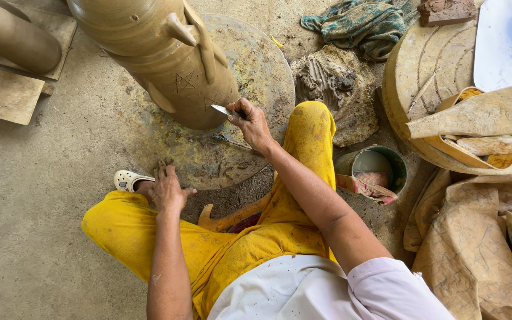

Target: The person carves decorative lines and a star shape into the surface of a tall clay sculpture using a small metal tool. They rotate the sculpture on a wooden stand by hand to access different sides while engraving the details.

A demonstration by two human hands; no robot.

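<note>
A tall unfired clay pot (170, 53) with handles and scratched star marks stands on a round turntable disc (250, 71). My right hand (250, 121) grips a thin metal blade (223, 110) whose tip rests against the pot's lower wall. My left hand (166, 188) lies flat with fingers spread on the near edge of the disc, beside my white sandal (130, 179). My legs in yellow trousers (309, 148) bend around the disc.
A small green bucket (380, 169) with a rag sits right of my knee. A lump of wet clay (333, 89), a teal cloth (362, 24), a round wooden wheel (434, 59) and crumpled plastic sheets (475, 237) lie to the right. Clay cylinders on boards (13, 41) stand far left.
</note>
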